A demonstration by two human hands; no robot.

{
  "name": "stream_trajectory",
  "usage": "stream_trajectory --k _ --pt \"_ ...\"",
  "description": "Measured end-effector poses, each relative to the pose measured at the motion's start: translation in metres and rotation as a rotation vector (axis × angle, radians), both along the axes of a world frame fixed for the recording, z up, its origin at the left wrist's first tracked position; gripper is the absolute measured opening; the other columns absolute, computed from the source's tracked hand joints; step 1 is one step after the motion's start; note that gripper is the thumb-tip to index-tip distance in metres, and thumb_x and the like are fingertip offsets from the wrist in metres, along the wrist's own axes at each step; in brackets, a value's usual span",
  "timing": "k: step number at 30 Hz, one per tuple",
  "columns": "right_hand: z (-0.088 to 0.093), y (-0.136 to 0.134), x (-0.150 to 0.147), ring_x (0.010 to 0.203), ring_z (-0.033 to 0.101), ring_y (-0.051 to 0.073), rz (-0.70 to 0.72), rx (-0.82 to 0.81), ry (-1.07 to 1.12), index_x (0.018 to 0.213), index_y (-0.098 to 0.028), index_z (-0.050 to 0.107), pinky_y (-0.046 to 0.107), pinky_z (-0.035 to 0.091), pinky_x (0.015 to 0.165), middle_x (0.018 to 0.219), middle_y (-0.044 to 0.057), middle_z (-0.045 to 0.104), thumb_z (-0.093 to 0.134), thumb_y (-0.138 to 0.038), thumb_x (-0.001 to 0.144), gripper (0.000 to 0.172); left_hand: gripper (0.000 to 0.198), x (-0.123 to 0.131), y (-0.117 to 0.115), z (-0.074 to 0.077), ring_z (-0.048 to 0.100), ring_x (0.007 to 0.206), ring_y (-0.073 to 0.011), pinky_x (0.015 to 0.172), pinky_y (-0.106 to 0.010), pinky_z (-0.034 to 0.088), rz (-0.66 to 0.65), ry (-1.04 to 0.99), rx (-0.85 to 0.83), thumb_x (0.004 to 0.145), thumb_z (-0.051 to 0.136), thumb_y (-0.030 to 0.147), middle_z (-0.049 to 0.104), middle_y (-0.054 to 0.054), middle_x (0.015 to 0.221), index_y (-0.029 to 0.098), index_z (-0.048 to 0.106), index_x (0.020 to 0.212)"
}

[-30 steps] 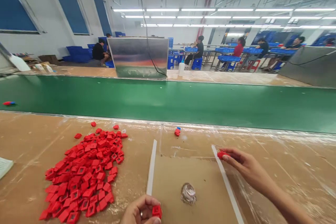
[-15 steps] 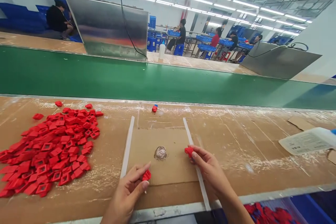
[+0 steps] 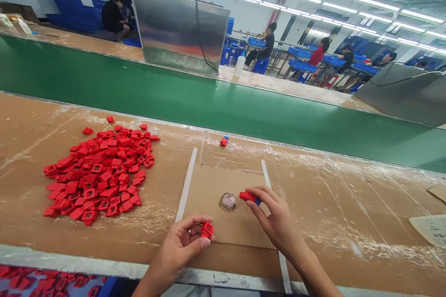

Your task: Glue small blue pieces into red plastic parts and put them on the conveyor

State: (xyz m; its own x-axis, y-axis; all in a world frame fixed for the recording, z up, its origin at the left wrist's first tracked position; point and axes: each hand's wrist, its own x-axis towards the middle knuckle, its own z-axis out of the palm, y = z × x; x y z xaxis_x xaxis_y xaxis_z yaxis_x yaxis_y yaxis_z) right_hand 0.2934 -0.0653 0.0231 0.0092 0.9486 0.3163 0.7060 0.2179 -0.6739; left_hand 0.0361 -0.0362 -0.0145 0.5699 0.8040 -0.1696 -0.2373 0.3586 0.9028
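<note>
Between the fingertips of my left hand (image 3: 179, 243), a small red plastic block (image 3: 207, 229) shows its square hollow. My right hand (image 3: 277, 216) pinches a red and blue plastic piece (image 3: 246, 196); its blue end is partly covered by the fingers. That piece is just right of a small round, glossy greyish lump (image 3: 229, 200) and does not touch it. The lump sits on a cardboard sheet (image 3: 204, 185), with dark specks around it. To the left, a big pile of similar red blocks (image 3: 104, 176) lies on the table.
White tape strips (image 3: 187, 185) flank the cardboard. Another red and blue piece (image 3: 223, 142) lies near the green belt (image 3: 167, 95). A plastic bottle (image 3: 430, 229) is at the right edge. Red parts (image 3: 45, 283) fill a bin below the table edge. Several people sit in the background.
My view has swung left, so the scene sits further right. My right hand has brought its piece closer to the lump, and its blue end now shows. The left hand still holds its block.
</note>
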Motion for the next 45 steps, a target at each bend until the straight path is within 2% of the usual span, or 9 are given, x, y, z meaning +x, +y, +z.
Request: stream_trajectory --k 8,24,30,34,39,41,45 --pt "0.001 0.007 -0.006 0.094 0.065 0.025 0.097 0.037 -0.2 0.119 -0.023 0.057 0.036 0.054 0.077 0.109 0.01 0.064 0.04 -0.033 0.106 0.023 0.033 0.001 -0.002 0.001 0.066 0.086 -0.0191 0.084 -0.029 0.05 -0.006 -0.013 -0.049 0.077 0.079 0.03 0.068 -0.003 0.085 0.019 0.071 0.108" --pt "-0.001 0.005 -0.006 0.095 0.064 0.025 0.121 0.047 -0.233 0.119 -0.023 0.056 0.034 0.052 0.079 0.11 0.009 0.064 0.044 -0.031 0.106 0.02 0.035 0.0 -0.008 0.001 0.064 0.081 -0.015 0.079 -0.025 0.05 0.012 -0.071 -0.073 0.079 0.079 0.032 0.069 -0.002 0.086 0.02 0.072 0.11" --pt "0.009 0.006 -0.009 0.095 0.065 0.024 0.094 0.094 -0.242 0.117 -0.022 0.059 0.033 0.052 0.078 0.109 0.008 0.065 0.047 -0.032 0.105 0.019 0.035 -0.001 -0.009 0.002 0.065 0.085 -0.0157 0.08 -0.025 0.047 0.013 -0.066 -0.052 0.079 0.079 0.032 0.069 -0.002 0.089 0.021 0.071 0.112" --pt "0.016 0.007 -0.011 0.096 0.064 0.022 0.051 0.135 -0.201 0.118 -0.023 0.059 0.032 0.05 0.081 0.11 0.007 0.064 0.051 -0.031 0.104 0.018 0.036 0.0 -0.008 0.0 0.066 0.088 -0.0168 0.08 -0.026 0.046 0.02 -0.071 -0.049 0.078 0.081 0.032 0.071 -0.003 0.089 0.021 0.071 0.11" --pt "0.012 -0.004 -0.022 0.099 0.063 0.022 -0.045 0.169 -0.072 0.117 -0.024 0.061 0.032 0.05 0.085 0.11 0.006 0.064 0.056 -0.03 0.101 0.018 0.033 0.003 -0.01 -0.003 0.062 0.084 -0.0133 0.08 -0.024 0.047 0.083 -0.064 -0.065 0.077 0.082 0.028 0.069 0.0 0.088 0.022 0.07 0.107" --pt "0.008 -0.013 -0.032 0.098 0.064 0.021 -0.054 0.146 0.021 0.117 -0.025 0.062 0.029 0.052 0.085 0.109 0.005 0.066 0.058 -0.029 0.1 0.018 0.03 0.003 -0.012 -0.003 0.06 0.082 -0.0119 0.078 -0.022 0.047 0.088 -0.043 -0.051 0.078 0.081 0.026 0.068 0.0 0.087 0.022 0.069 0.105" --pt "-0.003 -0.031 -0.056 0.094 0.068 0.019 0.022 -0.006 0.226 0.119 -0.027 0.061 0.025 0.056 0.082 0.106 0.003 0.071 0.058 -0.029 0.099 0.02 0.028 0.003 -0.013 0.001 0.06 0.082 -0.0121 0.077 -0.021 0.047 0.063 -0.012 -0.009 0.079 0.08 0.025 0.069 -0.001 0.09 0.02 0.07 0.105"
